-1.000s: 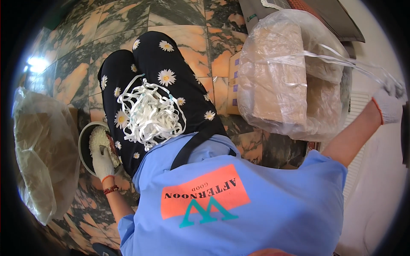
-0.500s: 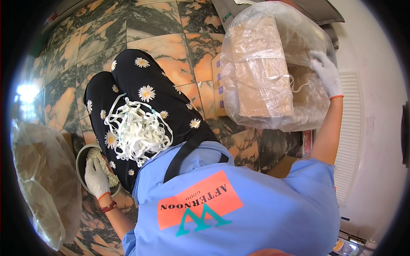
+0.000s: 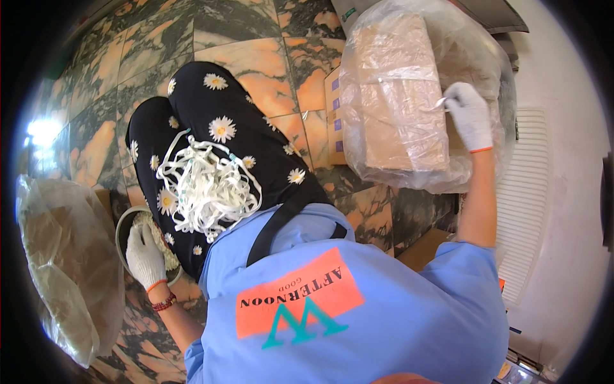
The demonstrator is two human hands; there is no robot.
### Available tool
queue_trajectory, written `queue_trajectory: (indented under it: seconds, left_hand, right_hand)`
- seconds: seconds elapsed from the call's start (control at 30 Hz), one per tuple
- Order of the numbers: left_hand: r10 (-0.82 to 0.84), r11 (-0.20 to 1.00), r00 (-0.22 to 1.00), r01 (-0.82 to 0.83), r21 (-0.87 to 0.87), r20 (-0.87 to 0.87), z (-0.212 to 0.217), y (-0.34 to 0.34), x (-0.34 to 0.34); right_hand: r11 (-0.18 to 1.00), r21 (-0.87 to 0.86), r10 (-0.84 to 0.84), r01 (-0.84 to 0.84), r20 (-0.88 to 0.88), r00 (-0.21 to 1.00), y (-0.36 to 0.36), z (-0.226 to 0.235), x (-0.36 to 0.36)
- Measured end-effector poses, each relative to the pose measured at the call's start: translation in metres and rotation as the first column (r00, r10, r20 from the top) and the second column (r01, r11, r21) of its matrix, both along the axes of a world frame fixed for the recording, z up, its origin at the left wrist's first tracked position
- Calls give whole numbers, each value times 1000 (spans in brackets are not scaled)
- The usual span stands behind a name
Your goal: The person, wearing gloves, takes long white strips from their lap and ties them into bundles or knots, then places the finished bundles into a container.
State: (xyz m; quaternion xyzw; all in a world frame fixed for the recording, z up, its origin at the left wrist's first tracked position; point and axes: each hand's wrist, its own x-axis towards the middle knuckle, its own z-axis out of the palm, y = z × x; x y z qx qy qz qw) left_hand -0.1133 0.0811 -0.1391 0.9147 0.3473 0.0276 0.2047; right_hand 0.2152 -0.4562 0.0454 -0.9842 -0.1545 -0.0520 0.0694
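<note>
While pinching one white strip (image 3: 441, 102) with the right hand (image 3: 469, 115) at the plastic bag (image 3: 403, 102) right of the lap (image 3: 256, 141), has the left hand (image 3: 146, 257) in the bowl (image 3: 119, 233) left of the lap, cannot tell if gripping anything, with seemingly many more left in a loose, curly heap (image 3: 208, 189) on the lap.

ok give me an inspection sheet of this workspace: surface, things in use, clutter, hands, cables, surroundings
Surface: marbled tile floor
Things in use: tangled white strips on the lap; bowl with white contents; bagged cardboard at right
Clutter: clear plastic bag at far left
Hands: both gloved; left hand at the bowl, right hand by the bagged cardboard, white strip at its fingertips
Cables: nothing seen
Surroundings: pale wall, white slatted panel
</note>
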Motion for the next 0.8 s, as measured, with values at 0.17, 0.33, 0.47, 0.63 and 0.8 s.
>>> queue_trajectory:
  seconds: [0.17, 0.33, 0.47, 0.63, 0.8]
  left_hand:
    - [27, 1000, 998, -28, 3, 51, 4, 5, 8]
    - [85, 995, 993, -89, 47, 84, 13, -8, 13]
    - [9, 996, 986, -24, 91, 164, 20, -3, 16]
    - [-33, 993, 960, 1, 115, 279, 48, -17, 25]
    - [-54, 999, 938, 51, 19, 343, 67, -36, 41]
  right_hand:
    - [728, -473, -310, 496, 419, 854, -38, 28, 8]
    - [998, 0, -63, 66, 292, 954, 44, -2, -20]
    - [862, 430, 318, -269, -44, 947, 150, -55, -78]
    - [772, 618, 461, -152, -378, 803, 222, -107, -125]
    - [777, 526, 482, -347, -140, 865, 265, -121, -127]
